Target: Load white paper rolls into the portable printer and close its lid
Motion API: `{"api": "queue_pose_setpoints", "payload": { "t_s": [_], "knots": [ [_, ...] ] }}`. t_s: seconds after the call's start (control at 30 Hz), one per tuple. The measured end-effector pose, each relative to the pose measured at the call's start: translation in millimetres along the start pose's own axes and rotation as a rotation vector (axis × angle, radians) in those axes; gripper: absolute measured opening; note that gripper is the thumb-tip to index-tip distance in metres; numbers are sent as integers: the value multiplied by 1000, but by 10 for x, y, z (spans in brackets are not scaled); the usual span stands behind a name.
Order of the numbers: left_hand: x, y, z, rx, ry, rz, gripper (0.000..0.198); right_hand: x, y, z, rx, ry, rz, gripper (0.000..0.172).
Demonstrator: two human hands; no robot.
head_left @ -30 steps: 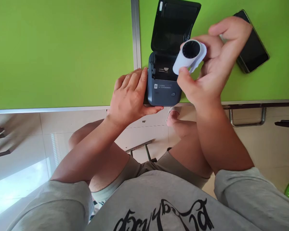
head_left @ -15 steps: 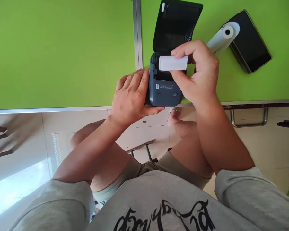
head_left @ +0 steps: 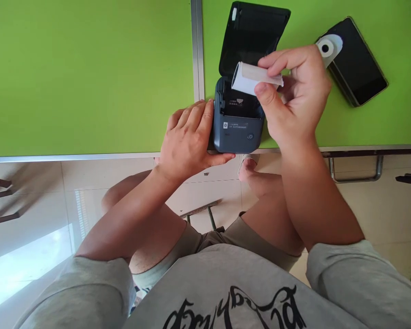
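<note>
A small dark grey printer (head_left: 238, 130) sits at the near edge of the green table (head_left: 89, 77), its black lid (head_left: 251, 34) swung open at the back. My left hand (head_left: 188, 139) grips the printer's left side, fingers wrapped against the casing. My right hand (head_left: 294, 98) pinches a small white paper roll (head_left: 250, 76) between thumb and forefinger, just above the open paper bay. A second white paper roll (head_left: 327, 47) lies on the table behind my right hand, against a black phone (head_left: 358, 61).
A metal seam (head_left: 197, 50) splits the green tabletop into two panels. Below the table edge are my bare knees, a tiled floor and a metal bar (head_left: 356, 171) under the table at the right.
My right hand set the larger paper roll down by the phone, then took a smaller roll and lifted it up and right, away from the printer bay. My left hand stayed on the printer.
</note>
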State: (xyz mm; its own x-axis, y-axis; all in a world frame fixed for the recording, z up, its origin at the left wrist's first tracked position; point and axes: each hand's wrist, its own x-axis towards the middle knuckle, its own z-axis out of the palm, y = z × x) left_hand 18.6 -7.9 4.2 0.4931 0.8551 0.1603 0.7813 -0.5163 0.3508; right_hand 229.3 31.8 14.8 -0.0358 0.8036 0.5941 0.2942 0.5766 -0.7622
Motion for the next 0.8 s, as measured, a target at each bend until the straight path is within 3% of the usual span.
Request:
{"api": "queue_pose_setpoints", "payload": {
  "t_s": [0.17,0.4,0.57,0.8],
  "knots": [
    [0,7,-1,13,-1,-7,118,-8,-40,-6,-141,-49,57,25],
    [-1,4,10,28,8,10,121,13,-2,34,-102,-47,-5,17],
    [1,-2,10,44,44,21,120,17,41,29,-130,-123,23,18],
    [-3,-12,12,30,55,30,118,4,30,13,-128,-135,139,19]
  ]
}}
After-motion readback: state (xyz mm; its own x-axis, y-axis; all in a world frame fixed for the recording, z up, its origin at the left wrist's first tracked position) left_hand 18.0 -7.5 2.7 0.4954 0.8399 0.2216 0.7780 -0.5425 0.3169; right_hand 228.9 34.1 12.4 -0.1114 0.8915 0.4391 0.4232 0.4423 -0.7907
